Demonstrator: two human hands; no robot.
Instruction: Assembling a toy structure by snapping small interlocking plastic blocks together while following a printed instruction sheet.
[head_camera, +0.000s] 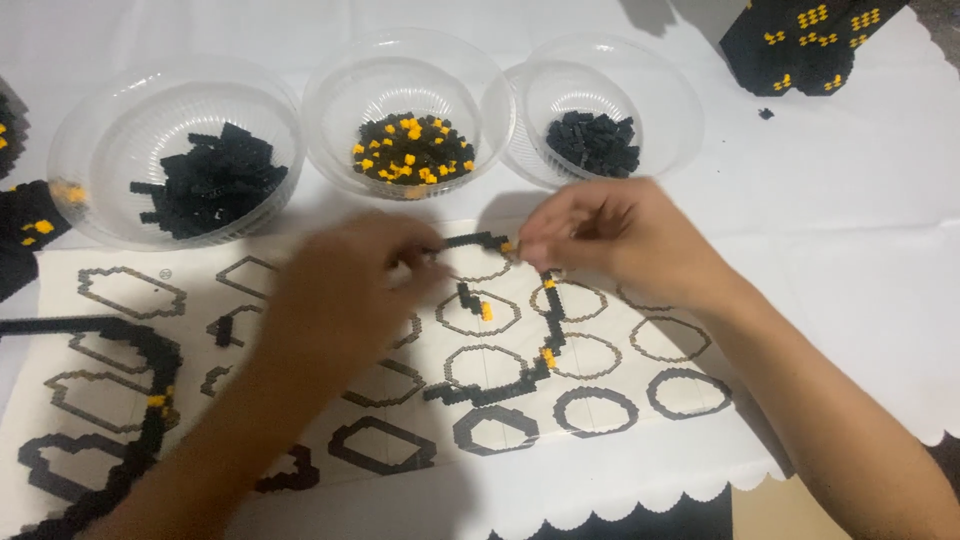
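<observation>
Printed white instruction sheet with black ring outlines (640, 385), centre. Curved chain of small black and yellow building bricks (549, 330) lies on it. Left hand (345, 290), blurred, and right hand (610, 235) pinch the chain's 12 o'clock end. Three clear plastic bowls (505, 100) of bricks at 12 o'clock.

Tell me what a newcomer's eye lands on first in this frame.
Two bare hands meet at the centre: the left hand and right hand pinch the ends of a thin black brick chain above a printed sheet of ring outlines. Behind them stand three clear bowls; the middle bowl holds black and yellow-orange pieces.
</observation>
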